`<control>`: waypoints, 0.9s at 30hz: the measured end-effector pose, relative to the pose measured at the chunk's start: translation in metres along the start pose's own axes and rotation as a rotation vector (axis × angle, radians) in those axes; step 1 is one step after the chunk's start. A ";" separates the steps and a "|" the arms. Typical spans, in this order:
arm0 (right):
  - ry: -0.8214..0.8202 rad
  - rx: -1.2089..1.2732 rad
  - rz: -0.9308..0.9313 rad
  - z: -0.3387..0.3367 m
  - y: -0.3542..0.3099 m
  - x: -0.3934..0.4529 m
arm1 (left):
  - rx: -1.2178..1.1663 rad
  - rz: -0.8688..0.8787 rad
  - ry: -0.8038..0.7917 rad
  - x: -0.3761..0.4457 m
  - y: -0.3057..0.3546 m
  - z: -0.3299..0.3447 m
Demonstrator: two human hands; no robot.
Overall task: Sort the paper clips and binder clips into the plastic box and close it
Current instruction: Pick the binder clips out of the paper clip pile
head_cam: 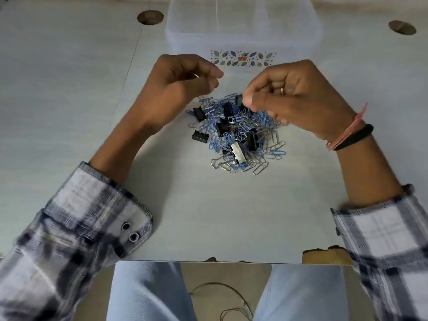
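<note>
Hovering over the far edge of the heap, both hands work with curled fingers; the left hand (183, 82) has its thumb and forefinger drawn together, with a glint of metal between the fingers that may be a paper clip, though whether it truly holds one I cannot tell; the right hand (291, 98) pinches a black binder clip (239, 99) at the pile's upper rim, fingertips bunched downward, probably to lift it free of the tangle. Below them lies the pile of paper clips (240, 140), blue and silver, mixed with several more black binder clips (200, 136) and one showing a silver face (238, 152); all sit loose on the pale tabletop (69, 89), so sorting looks barely begun. Just beyond the hands stands the translucent plastic box (243, 31), with a leaf-patterned label (243, 58) on its near side; its placement close behind the heap keeps each transfer short. Whether its lid is on cannot be made out.
</note>
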State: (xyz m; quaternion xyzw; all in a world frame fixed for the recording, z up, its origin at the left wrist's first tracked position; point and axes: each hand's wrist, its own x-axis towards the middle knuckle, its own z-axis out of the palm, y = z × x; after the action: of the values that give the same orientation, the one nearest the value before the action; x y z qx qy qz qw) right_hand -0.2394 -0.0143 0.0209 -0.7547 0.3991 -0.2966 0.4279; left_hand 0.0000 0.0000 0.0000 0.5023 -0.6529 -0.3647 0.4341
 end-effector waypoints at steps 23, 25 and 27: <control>-0.043 0.129 0.073 -0.011 0.010 -0.002 | 0.418 0.197 -0.104 -0.004 -0.010 0.017; 0.011 0.187 0.053 -0.013 0.014 -0.001 | 0.317 0.132 -0.072 -0.004 -0.010 0.016; 0.060 0.248 0.046 -0.015 0.018 0.001 | 0.187 0.066 -0.050 -0.003 -0.010 0.015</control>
State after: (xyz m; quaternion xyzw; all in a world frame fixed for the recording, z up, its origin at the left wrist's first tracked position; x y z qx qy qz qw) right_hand -0.2567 -0.0272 0.0118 -0.6777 0.3892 -0.3560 0.5124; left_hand -0.0104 0.0012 -0.0156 0.5096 -0.7109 -0.3000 0.3807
